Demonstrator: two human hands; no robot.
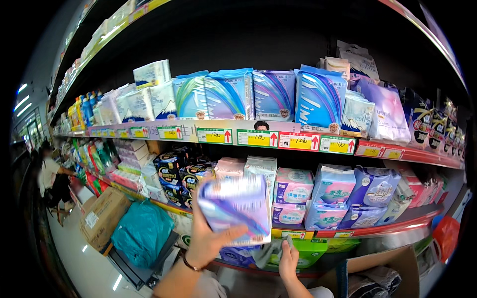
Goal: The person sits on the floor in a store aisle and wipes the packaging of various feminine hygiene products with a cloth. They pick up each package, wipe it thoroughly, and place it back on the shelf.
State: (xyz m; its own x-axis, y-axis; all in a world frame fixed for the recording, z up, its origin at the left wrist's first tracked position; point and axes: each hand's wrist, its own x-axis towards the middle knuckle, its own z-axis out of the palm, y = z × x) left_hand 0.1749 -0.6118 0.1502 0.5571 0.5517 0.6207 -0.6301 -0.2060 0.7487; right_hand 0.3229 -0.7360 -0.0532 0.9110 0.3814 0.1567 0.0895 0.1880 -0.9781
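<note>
My left hand (pixel 210 236) grips a purple-and-white plastic pack (pixel 238 208) of sanitary pads, held up in front of the lower shelf; the pack is partly blurred. A grey cloth (pixel 272 253) hangs from my right hand (pixel 288 257), which pinches it between thumb and fingers, lower and to the right of the pack. Above, a row of upright pad packs stands on the middle shelf, among them a purple one (pixel 275 96), a blue one (pixel 321 100) at its right and another blue one (pixel 229 95) at its left.
Price tags line the shelf edge (pixel 257 138). Pink pad packs (pixel 293 186) are stacked on the lower shelf. At lower left, a closed cardboard box (pixel 106 219) lies beside a teal plastic bag (pixel 143 232). An open carton (pixel 398 264) stands at lower right. Another person (pixel 52 175) sits at far left.
</note>
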